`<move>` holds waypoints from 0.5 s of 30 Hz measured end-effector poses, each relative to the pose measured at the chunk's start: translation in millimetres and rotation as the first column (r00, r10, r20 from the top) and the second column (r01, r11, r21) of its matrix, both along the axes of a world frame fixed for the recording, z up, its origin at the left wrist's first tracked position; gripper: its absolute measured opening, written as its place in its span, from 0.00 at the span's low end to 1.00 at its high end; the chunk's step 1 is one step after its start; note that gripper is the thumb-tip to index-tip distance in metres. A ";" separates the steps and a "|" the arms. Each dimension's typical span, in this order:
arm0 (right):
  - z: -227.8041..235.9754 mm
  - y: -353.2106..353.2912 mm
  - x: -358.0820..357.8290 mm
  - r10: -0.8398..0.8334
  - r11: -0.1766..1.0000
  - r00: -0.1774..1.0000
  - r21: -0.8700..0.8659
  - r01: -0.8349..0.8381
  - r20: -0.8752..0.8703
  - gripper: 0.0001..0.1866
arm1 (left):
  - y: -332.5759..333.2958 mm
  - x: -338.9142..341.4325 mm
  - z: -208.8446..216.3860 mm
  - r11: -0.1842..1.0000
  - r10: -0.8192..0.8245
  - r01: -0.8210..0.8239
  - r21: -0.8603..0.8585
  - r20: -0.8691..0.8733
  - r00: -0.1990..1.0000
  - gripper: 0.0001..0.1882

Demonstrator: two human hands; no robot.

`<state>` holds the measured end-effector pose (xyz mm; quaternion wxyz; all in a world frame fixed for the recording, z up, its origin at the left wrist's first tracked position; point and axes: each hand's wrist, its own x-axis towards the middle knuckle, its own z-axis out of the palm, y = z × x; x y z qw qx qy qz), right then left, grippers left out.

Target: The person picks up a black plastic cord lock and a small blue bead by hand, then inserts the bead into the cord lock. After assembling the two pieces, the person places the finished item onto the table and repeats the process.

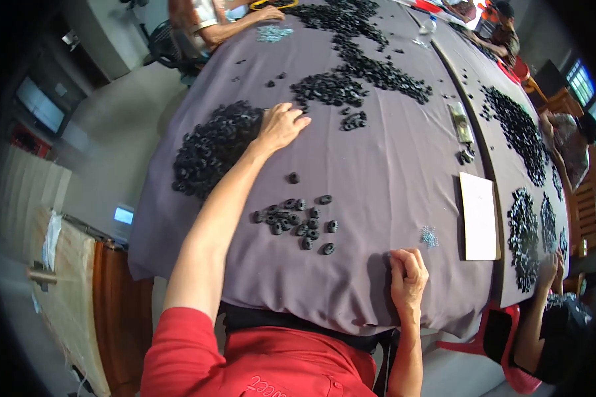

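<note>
My left hand [283, 127] reaches forward over the right edge of a large pile of small black ring-shaped parts [215, 152]. Its fingers are apart and slightly bent, and no part shows in them. Close to the table's front edge, my right hand [410, 274] is closed with the fingers curled in; whatever it may hold is hidden. Just beyond it lies a small cluster of tiny pale blue pieces [429, 237]. Between my arms sits a loose group of black ring-shaped parts [285, 217], with a single one [293, 177] lying apart.
A grey cloth [391, 178] covers the table. More black parts [331, 87] spread across its far side. To the right are a white board [479, 217], a clear tube-like packet [461, 122] and a plastic bottle [428, 28]. Other people work around the edges.
</note>
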<state>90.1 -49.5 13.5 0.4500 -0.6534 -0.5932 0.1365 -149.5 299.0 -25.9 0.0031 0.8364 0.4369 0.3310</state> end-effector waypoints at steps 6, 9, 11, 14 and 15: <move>0.1 4.7 1.3 0.010 1.000 1.000 -0.016 -0.010 -0.012 0.05 | -59.2 -4.1 10.7 0.959 -0.235 0.249 -0.139 0.110 0.966 0.11; -0.8 3.0 2.1 0.015 1.000 0.999 -0.019 -0.015 -0.028 0.05 | -101.7 -7.5 20.1 0.912 -0.295 0.333 -0.239 0.184 0.938 0.10; -1.3 2.0 4.7 0.020 1.000 0.999 -0.019 -0.021 -0.025 0.06 | -125.0 -15.1 26.0 0.906 -0.297 0.331 -0.265 0.161 0.941 0.10; -4.3 0.9 13.4 -0.075 0.990 0.940 0.086 0.109 -0.333 0.05 | -149.9 -25.4 26.7 0.909 -0.296 0.321 -0.267 0.132 0.946 0.10; 8.9 -2.1 24.0 -0.170 0.976 0.873 0.047 0.215 -0.457 0.05 | -157.4 -28.8 27.2 0.910 -0.280 0.305 -0.282 0.127 0.952 0.09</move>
